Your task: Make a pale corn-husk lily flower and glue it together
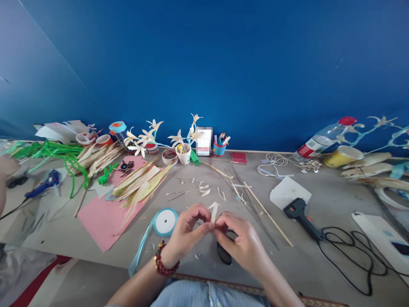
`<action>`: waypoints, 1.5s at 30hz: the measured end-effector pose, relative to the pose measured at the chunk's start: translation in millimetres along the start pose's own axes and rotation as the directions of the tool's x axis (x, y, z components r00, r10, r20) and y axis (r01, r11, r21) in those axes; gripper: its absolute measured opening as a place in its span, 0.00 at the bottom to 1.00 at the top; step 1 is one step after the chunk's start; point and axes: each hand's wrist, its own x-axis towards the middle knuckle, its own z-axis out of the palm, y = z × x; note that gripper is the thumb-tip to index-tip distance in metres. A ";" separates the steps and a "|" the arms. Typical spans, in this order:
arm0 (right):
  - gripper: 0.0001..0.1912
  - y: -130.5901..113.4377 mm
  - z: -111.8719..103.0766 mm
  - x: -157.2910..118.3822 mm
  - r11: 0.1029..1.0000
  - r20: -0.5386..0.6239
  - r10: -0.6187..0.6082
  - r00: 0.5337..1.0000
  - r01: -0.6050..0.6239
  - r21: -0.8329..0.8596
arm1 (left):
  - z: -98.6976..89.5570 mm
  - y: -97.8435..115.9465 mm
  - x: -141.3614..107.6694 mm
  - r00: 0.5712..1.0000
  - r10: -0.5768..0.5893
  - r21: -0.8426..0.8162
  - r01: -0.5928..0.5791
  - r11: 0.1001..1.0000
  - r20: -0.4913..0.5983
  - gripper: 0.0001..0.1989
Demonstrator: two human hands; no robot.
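My left hand (188, 228), with a red bead bracelet (166, 263) at its wrist, pinches a small cream strip (214, 209), which looks like corn husk. Its folded upper end sticks up between the fingers. On the strip's other side, my right hand (241, 238) has thumb and finger closed at its lower end. The fingertips of both hands nearly meet there. Under the right hand lie black loop handles (225, 254), partly hidden. A spool of light blue ribbon (165, 221) is beside my left hand. Cream scraps (203, 188) are scattered beyond.
At right lie a black glue gun (302, 217) and its looping cord. Corn husks (143, 183) rest on pink paper (96, 219) at left. Husk flowers stand in a cup (183, 154) by the blue wall. Another person's hand (8, 167) shows at the left edge, near a blue glue gun (44, 184).
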 end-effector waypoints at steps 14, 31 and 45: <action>0.15 73.2 1.3 -55.5 0.762 0.088 -0.045 0.995 0.091 -0.642 | -20.8 0.6 0.1 0.976 -0.190 -0.427 0.126 0.896 -0.110 0.06; 0.27 62.5 -10.7 -43.2 0.624 0.501 0.306 0.810 -0.568 0.537 | -29.9 11.7 13.8 0.934 -0.357 -0.672 0.280 0.685 0.024 0.06; 0.34 50.1 4.4 -38.5 0.632 0.508 0.221 0.833 -0.519 0.576 | -19.0 15.9 20.8 0.914 -0.403 -0.727 0.305 0.615 0.044 0.08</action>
